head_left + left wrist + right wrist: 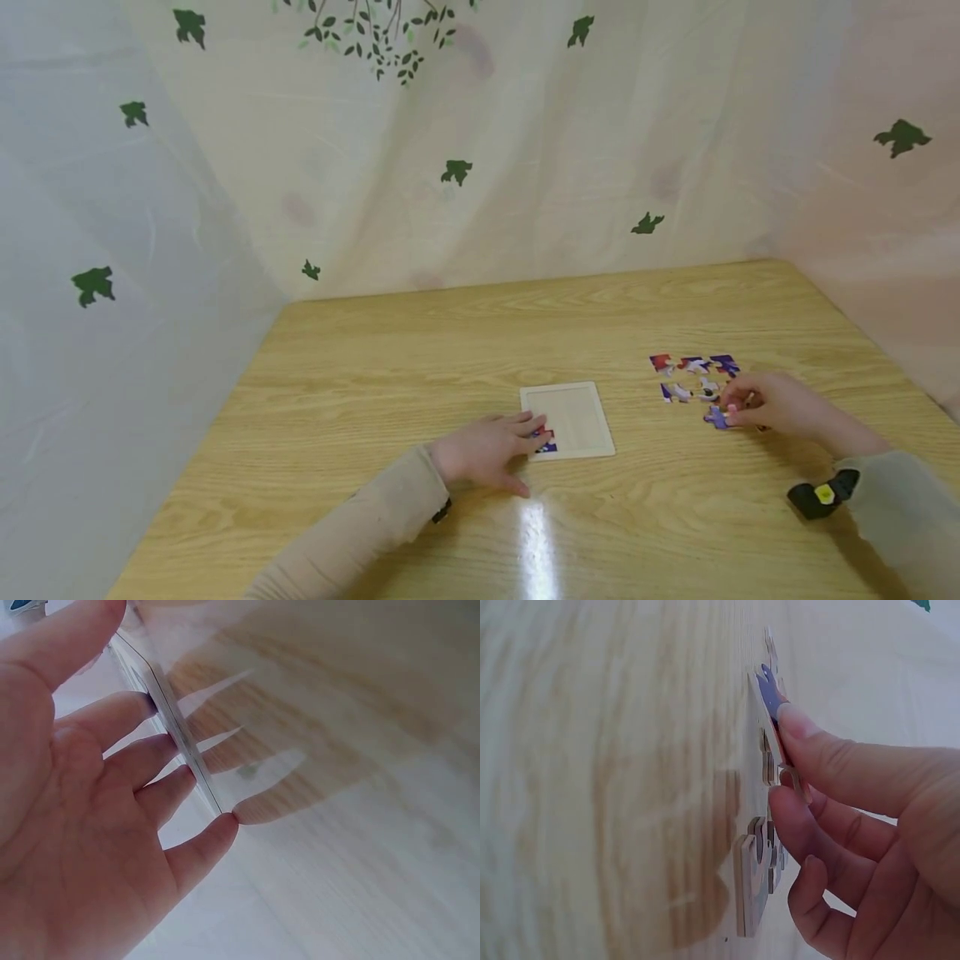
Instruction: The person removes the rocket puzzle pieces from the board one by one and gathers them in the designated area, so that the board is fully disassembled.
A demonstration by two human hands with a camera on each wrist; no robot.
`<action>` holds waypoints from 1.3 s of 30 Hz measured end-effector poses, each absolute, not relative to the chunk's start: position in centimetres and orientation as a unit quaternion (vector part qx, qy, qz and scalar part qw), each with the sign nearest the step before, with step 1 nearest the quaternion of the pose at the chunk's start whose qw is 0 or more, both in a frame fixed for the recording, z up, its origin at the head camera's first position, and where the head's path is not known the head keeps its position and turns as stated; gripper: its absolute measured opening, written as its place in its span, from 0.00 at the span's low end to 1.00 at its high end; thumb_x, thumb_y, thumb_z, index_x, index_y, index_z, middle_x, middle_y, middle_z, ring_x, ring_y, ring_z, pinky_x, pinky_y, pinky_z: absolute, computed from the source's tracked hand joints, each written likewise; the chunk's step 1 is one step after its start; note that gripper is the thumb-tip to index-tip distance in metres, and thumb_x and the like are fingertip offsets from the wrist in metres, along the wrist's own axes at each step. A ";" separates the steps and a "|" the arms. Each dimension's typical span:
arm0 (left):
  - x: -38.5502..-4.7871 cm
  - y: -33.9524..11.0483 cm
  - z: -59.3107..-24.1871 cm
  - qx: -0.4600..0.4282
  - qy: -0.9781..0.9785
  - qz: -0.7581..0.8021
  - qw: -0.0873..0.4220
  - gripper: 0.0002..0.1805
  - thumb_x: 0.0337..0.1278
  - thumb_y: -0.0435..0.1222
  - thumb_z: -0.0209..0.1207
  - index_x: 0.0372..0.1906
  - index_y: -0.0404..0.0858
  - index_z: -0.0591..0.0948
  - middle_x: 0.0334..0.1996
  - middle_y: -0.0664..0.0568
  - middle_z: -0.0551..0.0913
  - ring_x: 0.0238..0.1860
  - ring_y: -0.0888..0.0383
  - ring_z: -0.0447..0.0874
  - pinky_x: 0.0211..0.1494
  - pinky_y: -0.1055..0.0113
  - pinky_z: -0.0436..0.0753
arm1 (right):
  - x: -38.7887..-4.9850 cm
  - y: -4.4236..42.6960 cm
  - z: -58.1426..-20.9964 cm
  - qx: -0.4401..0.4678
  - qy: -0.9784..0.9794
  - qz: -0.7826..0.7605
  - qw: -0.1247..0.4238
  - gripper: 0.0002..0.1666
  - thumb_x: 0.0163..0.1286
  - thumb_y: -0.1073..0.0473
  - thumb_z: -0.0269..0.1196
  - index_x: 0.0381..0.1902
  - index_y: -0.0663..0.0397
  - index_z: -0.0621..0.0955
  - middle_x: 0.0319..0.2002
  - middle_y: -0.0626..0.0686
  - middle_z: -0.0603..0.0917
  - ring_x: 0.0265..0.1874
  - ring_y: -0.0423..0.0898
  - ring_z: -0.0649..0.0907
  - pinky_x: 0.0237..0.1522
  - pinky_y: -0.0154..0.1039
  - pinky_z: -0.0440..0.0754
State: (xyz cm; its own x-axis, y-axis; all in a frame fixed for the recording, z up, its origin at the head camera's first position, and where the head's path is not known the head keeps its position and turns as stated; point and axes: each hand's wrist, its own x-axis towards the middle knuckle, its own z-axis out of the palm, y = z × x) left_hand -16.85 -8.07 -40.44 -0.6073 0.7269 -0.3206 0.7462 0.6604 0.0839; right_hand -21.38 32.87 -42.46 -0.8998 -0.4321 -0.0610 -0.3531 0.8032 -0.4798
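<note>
My left hand (487, 450) lies with spread, straight fingers over the left edge of a square wooden puzzle tray (604, 417). Under its fingertips, one puzzle piece (550, 447) with red and purple print sits in the tray's lower left corner. In the left wrist view, the fingertips touch the tray's rim (176, 724). My right hand (772, 408) pinches a purple and pink puzzle piece (769, 697) between thumb and fingers, tilted just off the table. Beside it lie several loose puzzle pieces (677, 392), partly covered by that hand.
The wooden table (420, 350) reaches back to a pale cloth curtain (360, 183) printed with green leaves. Loose puzzle pieces (696, 365) lie in rough rows to the right of the tray. A black wrist device (821, 496) hangs below the right sleeve.
</note>
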 end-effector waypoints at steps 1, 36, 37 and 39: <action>-16.8 -8.1 -40.4 0.411 0.896 -0.030 0.165 0.45 0.56 0.55 0.59 0.74 0.44 0.55 0.75 0.50 0.49 0.75 0.53 0.47 0.74 0.59 0.57 | -21.4 32.8 -42.4 -0.207 0.947 -0.232 0.085 0.06 0.58 0.61 0.68 0.34 0.53 0.82 0.30 0.45 0.79 0.29 0.35 0.74 0.29 0.31 0.76; -16.8 -7.7 -40.5 0.406 0.898 -0.032 0.165 0.45 0.55 0.55 0.59 0.74 0.45 0.55 0.75 0.52 0.49 0.75 0.55 0.47 0.74 0.58 0.57 | -21.2 31.9 -41.9 -0.179 0.960 -0.191 0.096 0.07 0.56 0.64 0.69 0.32 0.57 0.81 0.28 0.47 0.81 0.29 0.43 0.76 0.34 0.43 0.79; -16.9 -7.7 -40.5 0.405 0.899 -0.031 0.166 0.45 0.55 0.55 0.59 0.74 0.45 0.55 0.75 0.52 0.49 0.75 0.55 0.47 0.74 0.58 0.57 | -21.2 32.0 -41.9 -0.179 0.960 -0.192 0.096 0.07 0.56 0.64 0.69 0.32 0.57 0.81 0.28 0.47 0.81 0.29 0.43 0.77 0.34 0.44 0.79; -16.9 -7.7 -40.6 0.404 0.899 -0.030 0.167 0.45 0.55 0.55 0.59 0.74 0.45 0.55 0.75 0.52 0.49 0.75 0.55 0.46 0.74 0.58 0.57 | -21.3 32.0 -41.9 -0.179 0.960 -0.192 0.096 0.07 0.56 0.64 0.69 0.32 0.58 0.81 0.29 0.47 0.81 0.29 0.43 0.76 0.34 0.43 0.79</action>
